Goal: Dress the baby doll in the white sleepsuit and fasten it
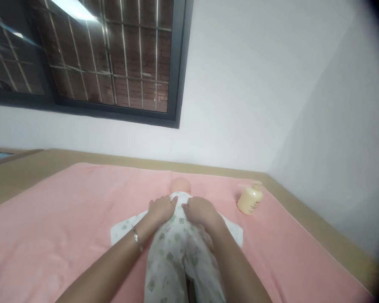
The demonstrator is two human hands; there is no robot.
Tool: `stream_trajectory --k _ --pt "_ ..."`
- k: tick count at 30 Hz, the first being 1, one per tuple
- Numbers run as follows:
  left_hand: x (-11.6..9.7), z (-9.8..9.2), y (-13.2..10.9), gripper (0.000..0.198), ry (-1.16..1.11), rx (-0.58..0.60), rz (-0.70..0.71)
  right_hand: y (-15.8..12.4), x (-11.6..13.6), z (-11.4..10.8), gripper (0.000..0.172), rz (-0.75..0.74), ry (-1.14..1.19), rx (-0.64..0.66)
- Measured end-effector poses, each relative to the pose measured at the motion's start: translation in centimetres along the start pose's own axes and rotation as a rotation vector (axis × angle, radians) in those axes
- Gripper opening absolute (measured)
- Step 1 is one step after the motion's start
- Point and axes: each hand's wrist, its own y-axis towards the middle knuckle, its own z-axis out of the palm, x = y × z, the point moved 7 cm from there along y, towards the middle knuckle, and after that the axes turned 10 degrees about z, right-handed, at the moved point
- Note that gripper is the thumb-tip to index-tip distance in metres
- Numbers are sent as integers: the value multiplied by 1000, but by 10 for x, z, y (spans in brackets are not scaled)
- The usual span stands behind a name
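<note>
A baby doll (pixel 170 252) in white clothes with a green-grey pattern lies stretched out away from me, its legs nearest. Its bare round head (pixel 180 185) is at the far end, and no face shows. My left hand (pixel 162 208) lies on the left of its upper body near the shoulder, fingers curled over the side and thumb toward the middle. On the right side my right hand (pixel 202 210) grips the upper body the same way. Both sleeves spread out flat beyond my wrists. My fingertips are partly hidden.
The doll rests on a pink cloth (pixel 66 210) covering a wooden surface (pixel 60 158). To the right stands a pale yellow pump bottle (pixel 250 200), slightly tilted in view. Behind are a white wall (pixel 233 105) and a dark-framed barred window (pixel 113 54).
</note>
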Motion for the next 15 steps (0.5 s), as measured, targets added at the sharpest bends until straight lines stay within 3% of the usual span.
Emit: stream_trajectory --k 4,10,15 --pt "-1 1 0 66 12 -17 -22 2 2 2 53 9 6 -27" --pt "-34 -6 -26 57 229 -73 77 38 -24 13 66 166 86 13" --pt "-47 -8 -35 54 318 -118 159 34 -24 10 65 145 82 8"
